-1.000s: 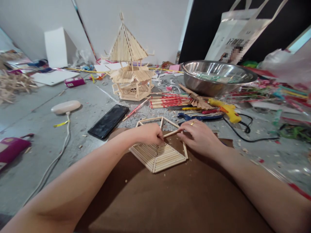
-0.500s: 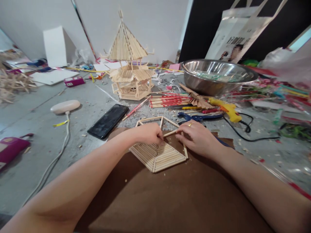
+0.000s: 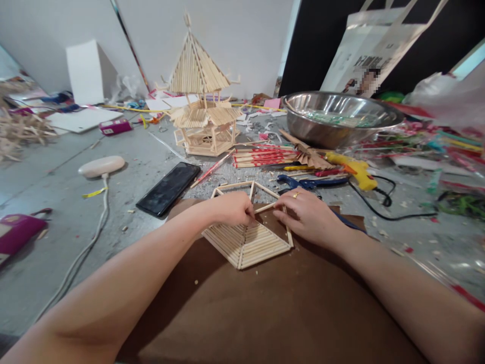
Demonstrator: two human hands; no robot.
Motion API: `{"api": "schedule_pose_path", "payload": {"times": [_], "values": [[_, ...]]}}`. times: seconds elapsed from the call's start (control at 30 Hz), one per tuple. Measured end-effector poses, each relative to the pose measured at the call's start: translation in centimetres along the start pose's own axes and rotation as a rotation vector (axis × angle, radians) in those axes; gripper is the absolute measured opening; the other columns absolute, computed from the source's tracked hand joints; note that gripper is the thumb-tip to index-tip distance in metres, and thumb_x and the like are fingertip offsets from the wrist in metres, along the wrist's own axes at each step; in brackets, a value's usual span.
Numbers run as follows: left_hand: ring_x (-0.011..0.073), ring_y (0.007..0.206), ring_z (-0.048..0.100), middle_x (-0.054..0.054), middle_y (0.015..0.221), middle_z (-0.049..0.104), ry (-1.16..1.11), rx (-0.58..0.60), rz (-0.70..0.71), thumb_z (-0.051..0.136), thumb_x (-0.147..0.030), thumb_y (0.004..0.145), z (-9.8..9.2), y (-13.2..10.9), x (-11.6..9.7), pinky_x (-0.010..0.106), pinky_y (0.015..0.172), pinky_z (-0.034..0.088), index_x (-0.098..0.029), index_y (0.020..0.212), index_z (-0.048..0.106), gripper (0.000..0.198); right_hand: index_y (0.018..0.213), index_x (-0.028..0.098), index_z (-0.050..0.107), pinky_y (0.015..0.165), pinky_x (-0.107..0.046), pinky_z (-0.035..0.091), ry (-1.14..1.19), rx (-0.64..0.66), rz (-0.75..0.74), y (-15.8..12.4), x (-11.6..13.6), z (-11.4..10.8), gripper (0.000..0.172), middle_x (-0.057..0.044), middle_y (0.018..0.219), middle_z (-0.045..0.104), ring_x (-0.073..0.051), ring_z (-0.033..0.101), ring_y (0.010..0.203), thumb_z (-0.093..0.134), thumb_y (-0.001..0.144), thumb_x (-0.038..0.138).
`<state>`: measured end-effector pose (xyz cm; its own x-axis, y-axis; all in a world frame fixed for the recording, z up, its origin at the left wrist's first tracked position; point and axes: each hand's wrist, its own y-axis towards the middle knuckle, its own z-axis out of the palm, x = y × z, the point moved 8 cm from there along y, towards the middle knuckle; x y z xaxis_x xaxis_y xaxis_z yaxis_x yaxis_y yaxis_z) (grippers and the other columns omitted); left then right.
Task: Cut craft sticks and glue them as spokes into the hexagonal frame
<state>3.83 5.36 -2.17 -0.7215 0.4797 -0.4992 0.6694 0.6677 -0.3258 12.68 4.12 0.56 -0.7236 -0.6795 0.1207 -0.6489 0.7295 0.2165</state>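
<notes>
A six-sided panel of pale wooden sticks (image 3: pixel 261 247) rests on brown cloth (image 3: pixel 261 313). Its nearer sections are filled with sticks laid side by side, and the farther ones are open outlines. My left hand (image 3: pixel 237 208) is closed in a pinch at the panel's centre, where a single stick (image 3: pixel 264 208) runs to the right. At that stick's outer end, my right hand (image 3: pixel 303 210) grips the panel's right corner between thumb and fingers. The fingertips of both hands are partly hidden.
Behind stands a stick pagoda (image 3: pixel 204 116). A black phone (image 3: pixel 168 189) lies left, with a white corded device (image 3: pixel 101 166) farther left. Blue-handled pliers (image 3: pixel 312 183), a yellow glue gun (image 3: pixel 356 171), red-wrapped sticks (image 3: pixel 261 156) and a steel bowl (image 3: pixel 341 134) are behind and right.
</notes>
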Motion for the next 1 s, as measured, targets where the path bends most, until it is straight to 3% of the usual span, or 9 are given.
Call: {"api": "schedule_pose_path", "payload": {"times": [1.0], "values": [[0.0085,0.053,0.048,0.000,0.062,0.063,-0.014,-0.005,-0.022,0.053,-0.033,0.063,0.02,0.11,0.37,0.017,0.050,0.032,-0.016,0.077,0.067,0.027,0.079,0.015,0.058,0.072,-0.030,0.037,0.001,-0.015,0.001,-0.15,-0.20,-0.02,0.018,-0.006,0.077,0.059,-0.018,0.049,0.078,0.044,0.076,0.026]]}}
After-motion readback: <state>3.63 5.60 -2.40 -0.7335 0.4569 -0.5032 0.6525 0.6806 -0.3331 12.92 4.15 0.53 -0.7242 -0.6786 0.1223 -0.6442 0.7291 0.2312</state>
